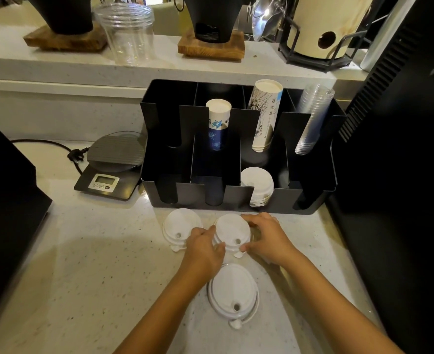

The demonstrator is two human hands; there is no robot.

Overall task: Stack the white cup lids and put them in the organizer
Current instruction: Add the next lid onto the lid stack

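Both your hands close around the middle white lid (232,232), which sits on the pale speckled bench (88,264) just in front of the black organizer (236,195). Your left hand (205,247) grips its rim at about 8 o'clock, its fingers (212,229) curled against the edge. Your right hand (267,238) wraps the rim from 3 o'clock, with the thumb pressed at about 5 o'clock and the fingers arched over the far edge at 1 o'clock. The lid looks thicker than a single one, but you cannot tell how many are in it.

A second white lid (178,226) lies at 9 o'clock of the held one, just beside your left hand. A third, larger-looking lid (232,290) lies at 6 o'clock, between your forearms, its sip hole toward you.

In the organizer, a stack of white lids (258,185) already leans in the front row, third slot from the left. Behind it stand a blue-printed paper cup stack (218,123), a white printed paper cup stack (265,111) and a stack of clear plastic cups (312,116). At 9 o'clock of the organizer sits a small digital scale (108,169).
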